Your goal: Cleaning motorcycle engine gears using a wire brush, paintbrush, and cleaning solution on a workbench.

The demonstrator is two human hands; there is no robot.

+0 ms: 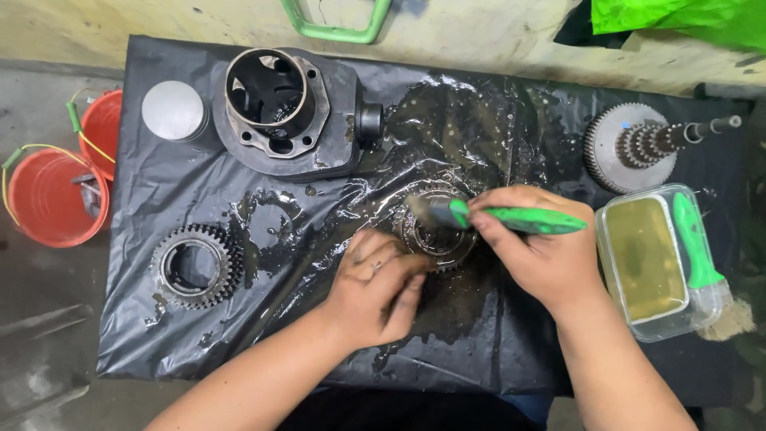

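My right hand (541, 249) grips a green-handled paintbrush (511, 219), its bristles on a wet metal gear (435, 235) lying flat on black plastic sheeting (479, 335). My left hand (375, 291) rests at the gear's near-left edge, fingertips touching it and steadying it. Both hands are smeared with dark oil. The gear is partly hidden by my fingers and the brush.
Another toothed gear (195, 266) lies at the left. A dark engine cylinder (287, 108) and a grey piston (174, 110) sit at the back left. A gear cluster with shaft (638, 145) is at the right, beside a clear tub of yellowish liquid (650, 259) and a second green brush (702, 263). Two orange buckets (52, 199) stand on the floor.
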